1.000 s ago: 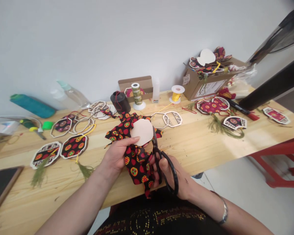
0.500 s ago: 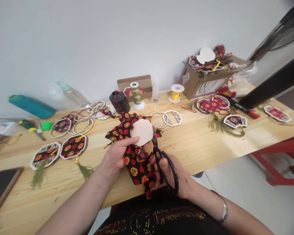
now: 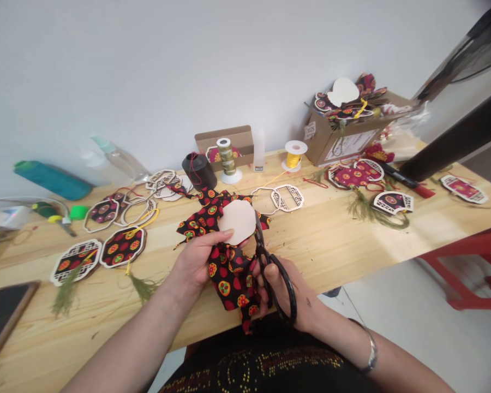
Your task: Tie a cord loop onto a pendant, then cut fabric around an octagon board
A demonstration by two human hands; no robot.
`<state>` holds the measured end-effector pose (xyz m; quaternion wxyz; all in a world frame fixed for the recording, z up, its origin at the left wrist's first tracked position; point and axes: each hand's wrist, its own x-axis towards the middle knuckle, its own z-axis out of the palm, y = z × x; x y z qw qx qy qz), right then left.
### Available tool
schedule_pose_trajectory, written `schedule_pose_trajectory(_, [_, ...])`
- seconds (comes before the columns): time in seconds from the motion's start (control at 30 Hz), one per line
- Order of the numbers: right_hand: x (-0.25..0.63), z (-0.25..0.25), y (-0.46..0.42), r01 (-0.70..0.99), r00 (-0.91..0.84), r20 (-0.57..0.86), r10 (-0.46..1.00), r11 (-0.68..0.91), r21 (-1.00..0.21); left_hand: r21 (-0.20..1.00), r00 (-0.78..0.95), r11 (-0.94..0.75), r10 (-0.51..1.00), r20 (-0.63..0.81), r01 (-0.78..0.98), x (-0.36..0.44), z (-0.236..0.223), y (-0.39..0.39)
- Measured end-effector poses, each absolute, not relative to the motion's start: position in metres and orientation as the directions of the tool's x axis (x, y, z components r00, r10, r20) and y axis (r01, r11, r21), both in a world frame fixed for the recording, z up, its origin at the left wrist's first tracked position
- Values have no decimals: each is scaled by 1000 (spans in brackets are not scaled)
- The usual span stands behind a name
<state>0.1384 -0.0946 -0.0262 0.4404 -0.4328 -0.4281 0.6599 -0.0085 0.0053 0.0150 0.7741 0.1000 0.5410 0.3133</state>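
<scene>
So I've got my left hand point(image 3: 194, 259) pinching a pale card disc point(image 3: 237, 221) against some patterned black fabric point(image 3: 229, 275), and my right hand point(image 3: 288, 292) has black scissors point(image 3: 276, 273) right at the disc's edge, over the desk point(image 3: 331, 240).

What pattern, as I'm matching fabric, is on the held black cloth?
Black cloth: red spots and multicoloured flowers, best in head view.

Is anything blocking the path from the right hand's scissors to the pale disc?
Nothing visible blocks it: the blades of the scissors lie beside the right edge of the disc. The left hand's thumb is on the opposite side, and cloth bunches below.
</scene>
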Motion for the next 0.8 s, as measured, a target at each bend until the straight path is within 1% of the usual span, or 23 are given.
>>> schedule_pose_trajectory(0.2, [134, -29, -93, -231, -218, -183, 959, -233, -945, 474, 237, 785, 587, -774, -398, -7, 14, 4])
schedule_pose_trajectory(0.4, [131, -29, -94, -223, -218, -180, 959, -229, -948, 490, 233, 773, 604, -762, -404, -5, 12, 2])
schedule_pose_trajectory(0.57, [127, -22, -94, -249, -206, -236, 950, -285, -926, 477, 250, 791, 585, -771, -382, -6, 10, 0])
schedule_pose_trajectory(0.8, [128, -13, -94, -223, -192, -245, 950, -285, -932, 491, 271, 784, 602, -751, -379, -7, 9, 0])
